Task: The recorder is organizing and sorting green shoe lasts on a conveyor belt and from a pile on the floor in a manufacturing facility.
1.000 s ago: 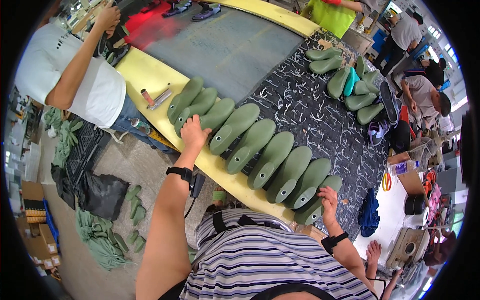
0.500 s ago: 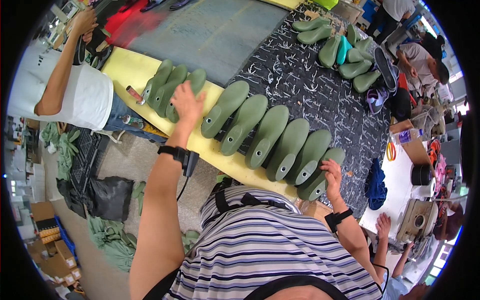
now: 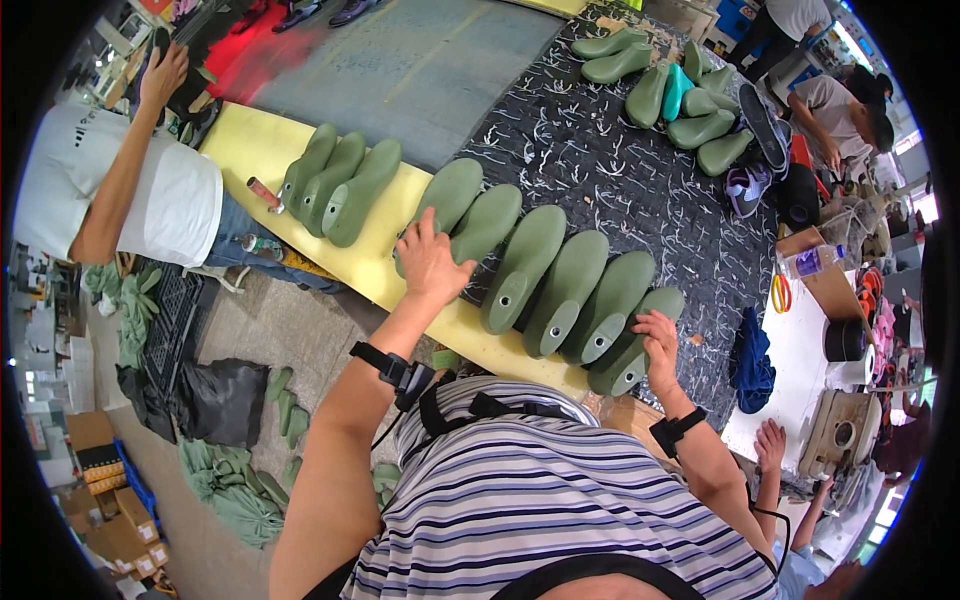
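Six green shoe lasts [image 3: 560, 285] lie in a slanted row on the surface [image 3: 250, 150], half on yellow, half on dark patterned covering. The left hand [image 3: 432, 262] rests spread on the leftmost last [image 3: 445, 200], hiding its lower end. The right hand [image 3: 660, 340] lies on the rightmost last [image 3: 635, 345]; whether its fingers close round it cannot be told. Three more lasts [image 3: 335, 185] lie apart, beside a co-worker's white shirt [image 3: 150, 200].

Bright, even daylight, soft shadows; fisheye bends edges, black rim
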Demonstrator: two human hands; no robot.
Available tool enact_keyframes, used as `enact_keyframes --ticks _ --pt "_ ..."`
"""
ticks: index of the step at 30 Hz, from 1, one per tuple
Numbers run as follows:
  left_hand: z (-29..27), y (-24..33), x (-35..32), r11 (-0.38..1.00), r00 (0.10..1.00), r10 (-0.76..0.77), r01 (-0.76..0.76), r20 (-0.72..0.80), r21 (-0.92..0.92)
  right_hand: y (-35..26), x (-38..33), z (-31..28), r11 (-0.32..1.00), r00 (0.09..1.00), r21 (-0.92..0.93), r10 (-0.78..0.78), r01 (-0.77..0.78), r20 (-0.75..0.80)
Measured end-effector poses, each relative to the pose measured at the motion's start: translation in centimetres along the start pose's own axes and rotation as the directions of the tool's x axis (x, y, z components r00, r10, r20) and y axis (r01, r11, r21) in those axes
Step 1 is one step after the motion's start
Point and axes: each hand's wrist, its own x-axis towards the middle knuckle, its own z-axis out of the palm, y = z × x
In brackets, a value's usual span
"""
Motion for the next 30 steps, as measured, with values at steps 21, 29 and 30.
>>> enact_keyframes --ticks 21,29,30 --pt "0.9 10.4 -3.9 0.912 0.948 0.315 -0.292 0.036 -0.289 0.7 -0.1 0.2 1.000 0.999 0.008 0.004 -0.003 -0.049" --pt "1.5 11.9 -5.0 0.912 0.892 0.409 -0.398 0.192 -0.095 0.8 -0.1 0.4 1.000 0.999 0.015 0.019 -0.019 -0.032" --pt "1.5 11.4 -4.5 0.905 0.893 0.420 -0.400 0.161 -0.141 0.7 -0.1 0.3 1.000 1.000 0.014 0.019 -0.018 -0.025"
